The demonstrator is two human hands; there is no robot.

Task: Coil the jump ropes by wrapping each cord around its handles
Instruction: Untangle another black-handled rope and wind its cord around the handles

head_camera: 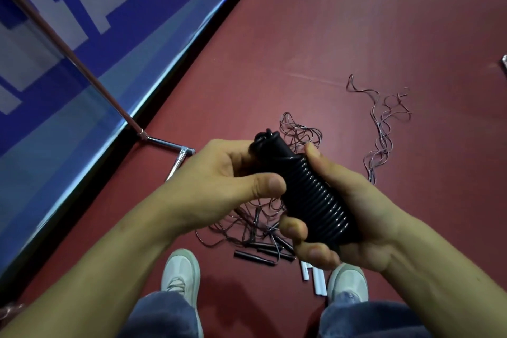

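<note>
A black jump rope point(310, 195) sits in both my hands, its cord wound in tight turns around the paired handles. My right hand point(343, 217) grips the wound lower part from underneath, thumb along the far side. My left hand point(230, 173) holds the upper end of the handles, thumb pressed against the coil's near side. A small knot of cord shows at the top end. Below my hands, a tangle of thin loose cords point(255, 217) lies on the red floor with several black handles point(258, 255) and white handles point(315, 277).
Another loose cord point(384, 123) snakes across the floor to the right. A blue banner barrier point(82, 63) with a metal foot point(170, 145) runs along the left. My two white shoes point(183, 274) stand at the bottom beside the pile.
</note>
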